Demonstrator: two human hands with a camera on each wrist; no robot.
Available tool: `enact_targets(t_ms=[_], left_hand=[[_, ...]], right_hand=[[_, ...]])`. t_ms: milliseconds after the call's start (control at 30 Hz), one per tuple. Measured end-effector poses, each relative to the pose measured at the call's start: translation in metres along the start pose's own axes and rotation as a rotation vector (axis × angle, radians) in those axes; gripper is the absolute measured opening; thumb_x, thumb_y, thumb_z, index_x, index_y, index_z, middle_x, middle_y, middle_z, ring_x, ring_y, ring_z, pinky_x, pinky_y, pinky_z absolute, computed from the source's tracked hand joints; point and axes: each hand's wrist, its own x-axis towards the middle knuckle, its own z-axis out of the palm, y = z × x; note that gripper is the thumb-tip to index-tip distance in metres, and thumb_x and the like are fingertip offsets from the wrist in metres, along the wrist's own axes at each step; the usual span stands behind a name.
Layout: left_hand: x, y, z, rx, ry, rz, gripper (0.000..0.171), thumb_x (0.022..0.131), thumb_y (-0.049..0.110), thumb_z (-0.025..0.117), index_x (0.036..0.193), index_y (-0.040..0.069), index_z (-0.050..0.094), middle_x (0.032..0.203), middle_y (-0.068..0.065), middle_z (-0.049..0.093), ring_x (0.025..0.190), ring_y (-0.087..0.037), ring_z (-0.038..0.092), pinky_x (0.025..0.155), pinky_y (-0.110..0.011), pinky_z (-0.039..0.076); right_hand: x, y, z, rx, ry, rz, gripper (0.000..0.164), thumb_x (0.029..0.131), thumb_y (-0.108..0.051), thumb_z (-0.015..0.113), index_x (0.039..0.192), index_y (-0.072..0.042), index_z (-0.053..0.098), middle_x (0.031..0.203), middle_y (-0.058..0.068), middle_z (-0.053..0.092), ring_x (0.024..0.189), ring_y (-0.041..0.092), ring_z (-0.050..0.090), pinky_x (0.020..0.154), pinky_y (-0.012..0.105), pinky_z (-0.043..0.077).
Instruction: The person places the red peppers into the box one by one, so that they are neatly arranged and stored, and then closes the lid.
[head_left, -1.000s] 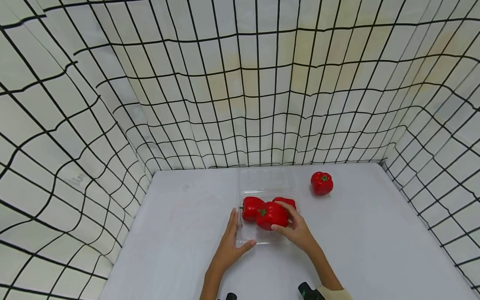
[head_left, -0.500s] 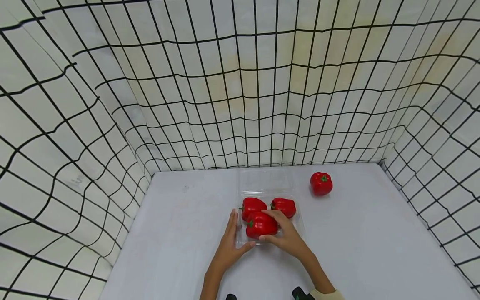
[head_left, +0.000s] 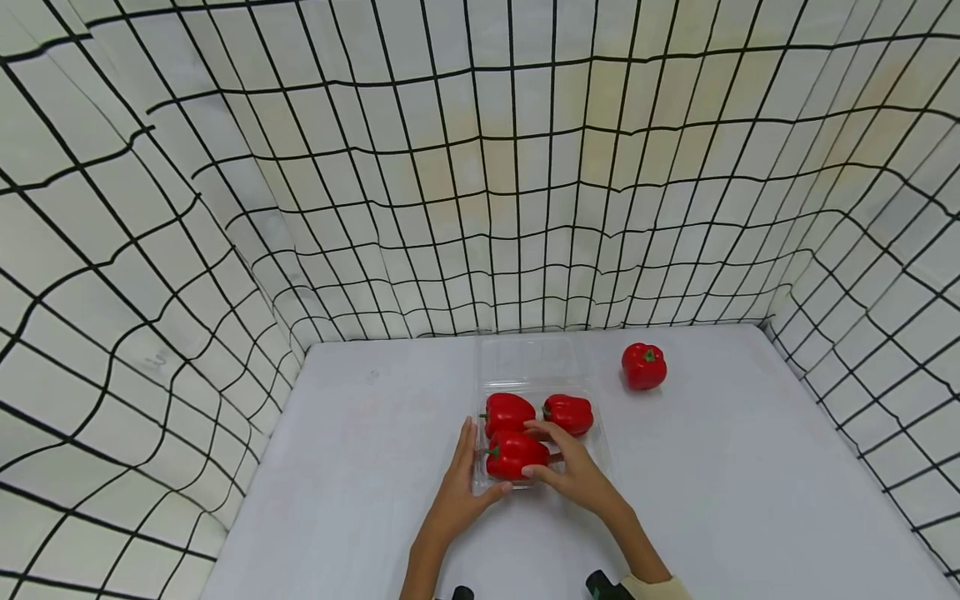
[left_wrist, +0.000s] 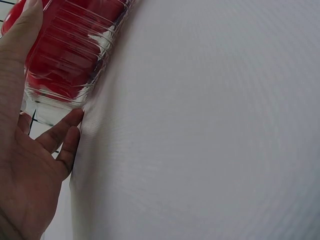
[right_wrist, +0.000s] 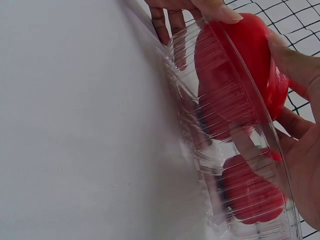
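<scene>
My right hand [head_left: 577, 475] grips a red bell pepper [head_left: 516, 456], thumb on its near side and fingers on its far side, low in the front left of a clear plastic clamshell container [head_left: 602, 442]. Two more red bell peppers lie inside, one at the back left [head_left: 508, 412] and another at the back right [head_left: 568, 413]. My left hand [head_left: 456, 487] rests along the container's left side with straight fingers, its thumb at the front edge. The left wrist view shows the pepper's red through the ribbed wall, close to that thumb.
The container's clear lid [head_left: 528, 358] lies folded back behind it. A loose red bell pepper [head_left: 643, 367] stands at the back right of the white table [head_left: 375, 467]. Black netting [head_left: 525, 200] over pale walls encloses the back and sides.
My right hand has carried the pepper left and toward me, down into the container's front left, uncovering the back right pepper. My left hand has stayed in place.
</scene>
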Motion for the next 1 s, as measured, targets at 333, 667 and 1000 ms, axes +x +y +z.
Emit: enact_targets(t_ms=[333,667,1000], left_hand=[[-0.001,-0.002,0.002,0.005,0.002,-0.016,0.108,0.077,0.057,0.074,0.158,0.020,0.013,0.166,0.005,0.008,0.152,-0.030,0.014,0.113,-0.057,0.032],[-0.002,-0.002,0.001,-0.004,-0.008,-0.028,0.108,0.078,0.059,0.073,0.158,0.021,0.012,0.165,0.008,0.007,0.152,-0.029,0.014,0.112,-0.057,0.033],[-0.002,0.000,0.000,-0.015,-0.008,-0.007,0.106,0.079,0.054,0.073,0.158,0.019,0.013,0.166,0.001,0.007,0.151,-0.034,0.015,0.112,-0.060,0.032]], right_hand=[[-0.001,-0.001,0.003,-0.115,0.006,-0.048,0.059,0.082,-0.033,0.078,0.136,-0.026,0.055,0.132,0.001,0.059,0.120,0.023,0.057,0.089,0.033,0.058],[-0.002,-0.002,0.010,-0.225,0.049,0.008,0.059,0.080,-0.039,0.078,0.135,-0.028,0.060,0.119,0.001,0.055,0.116,0.019,0.054,0.093,0.043,0.056],[-0.001,0.001,0.017,-0.479,0.074,-0.036,0.063,0.081,-0.038,0.078,0.139,-0.027,0.056,0.116,0.001,0.058,0.106,0.014,0.055,0.086,0.035,0.060]])
